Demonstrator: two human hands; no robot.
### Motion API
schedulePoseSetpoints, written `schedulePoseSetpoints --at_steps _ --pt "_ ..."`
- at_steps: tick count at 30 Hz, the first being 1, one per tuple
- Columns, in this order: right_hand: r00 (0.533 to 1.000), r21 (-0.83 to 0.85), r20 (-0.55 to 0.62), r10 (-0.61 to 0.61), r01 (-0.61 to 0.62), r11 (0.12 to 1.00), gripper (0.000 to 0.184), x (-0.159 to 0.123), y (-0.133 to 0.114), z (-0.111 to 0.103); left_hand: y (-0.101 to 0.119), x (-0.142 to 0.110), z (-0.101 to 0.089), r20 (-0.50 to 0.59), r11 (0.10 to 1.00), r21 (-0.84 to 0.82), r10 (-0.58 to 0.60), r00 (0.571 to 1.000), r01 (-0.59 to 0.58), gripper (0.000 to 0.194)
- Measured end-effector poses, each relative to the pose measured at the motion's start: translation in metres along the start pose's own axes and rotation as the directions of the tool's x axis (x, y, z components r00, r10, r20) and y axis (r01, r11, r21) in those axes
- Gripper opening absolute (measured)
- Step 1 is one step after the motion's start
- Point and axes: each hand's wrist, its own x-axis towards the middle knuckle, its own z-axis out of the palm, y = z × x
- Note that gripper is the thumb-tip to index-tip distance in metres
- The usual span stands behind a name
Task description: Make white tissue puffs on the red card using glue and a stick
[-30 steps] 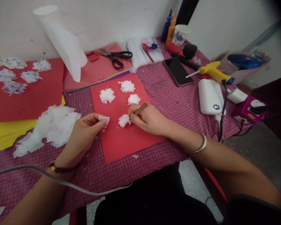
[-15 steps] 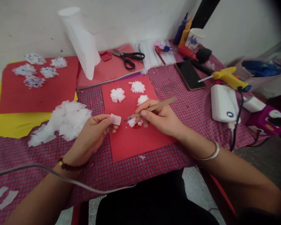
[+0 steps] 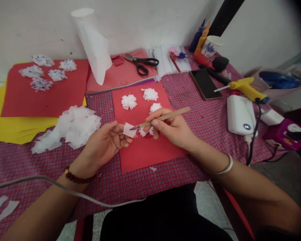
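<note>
My right hand pinches a flat wooden stick with a dark, stained, pointed tip. That tip meets a small white tissue-paper square, which lies against the fingertips of my left hand. The left palm faces up, its fingers loosely apart and its thumb off the square. Below both hands is a red paper sheet carrying white ruffled tissue tufts. One tuft beneath the stick is partly hidden by my right hand, with glossy red beside it.
Loose tissue squares are heaped left of the sheet. Blue-specked tufts sit on another red sheet. Scissors, a phone, a yellow glue gun and a white power bank lie around. A cable crosses in front.
The left thumb has lifted off the tissue square and the left fingers have opened. The stick's tip, apart from the square before, now touches it. The view has shifted slightly.
</note>
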Motion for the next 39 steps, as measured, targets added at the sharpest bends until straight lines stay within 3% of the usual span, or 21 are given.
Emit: schedulePoseSetpoints --at_steps 4,12,16,19,22,26,28,29,31,33,35,37,39 --pt "1.000 0.075 -0.007 -0.012 0.013 0.997 0.022 0.000 -0.002 0.000 0.002 -0.005 0.000 0.094 0.999 0.039 -0.008 0.996 0.004 0.014" --pt "0.999 0.099 -0.041 0.012 -0.008 0.995 0.023 -0.003 0.000 0.004 -0.010 -0.007 0.011 -0.034 0.975 0.105 0.199 0.979 -0.194 0.014" --pt "0.996 0.095 -0.084 -0.008 0.016 0.995 0.019 -0.004 -0.001 0.007 -0.010 -0.009 0.015 -0.088 0.942 0.156 0.313 0.946 -0.298 0.013" --pt "0.991 0.041 -0.129 -0.031 0.037 0.999 0.022 -0.004 -0.002 0.011 -0.012 -0.013 0.018 -0.066 0.880 0.279 0.417 0.907 -0.384 0.007" --pt "0.988 0.046 -0.157 -0.010 0.017 0.999 0.027 -0.004 -0.001 0.015 -0.016 -0.018 0.019 0.048 0.694 0.522 0.558 0.829 -0.497 0.006" --pt "0.988 0.227 -0.115 0.103 -0.075 0.971 0.021 -0.002 0.002 0.016 -0.020 -0.021 0.014 0.298 0.226 0.754 0.720 0.627 -0.617 0.020" --pt "0.989 0.300 -0.042 0.142 -0.123 0.946 0.021 -0.001 0.001 0.013 -0.019 -0.020 0.010 0.349 0.099 0.792 0.736 0.580 -0.602 0.025" --pt "0.990 0.313 -0.010 0.138 -0.127 0.941 0.022 0.000 0.000 0.011 -0.019 -0.020 0.009 0.337 0.100 0.805 0.735 0.589 -0.585 0.025" --pt "0.996 0.273 0.011 0.090 -0.090 0.958 0.023 0.001 -0.004 0.007 -0.017 -0.019 0.009 0.252 0.205 0.808 0.727 0.638 -0.553 0.019" --pt "0.999 0.186 -0.018 0.037 -0.033 0.982 0.023 0.002 -0.007 0.004 -0.013 -0.019 0.013 0.159 0.348 0.788 0.683 0.713 -0.509 0.011" --pt "0.997 0.150 -0.070 0.028 -0.017 0.988 0.024 0.004 -0.006 0.002 -0.008 -0.017 0.020 0.135 0.408 0.776 0.637 0.759 -0.481 0.008" --pt "0.989 0.211 -0.122 0.083 -0.056 0.976 0.024 0.007 -0.002 0.000 -0.001 -0.012 0.026 0.207 0.356 0.793 0.606 0.768 -0.494 0.010" --pt "0.970 0.312 -0.156 0.185 -0.130 0.941 0.023 0.012 0.002 -0.005 0.005 -0.004 0.027 0.363 0.256 0.790 0.537 0.762 -0.557 0.014"
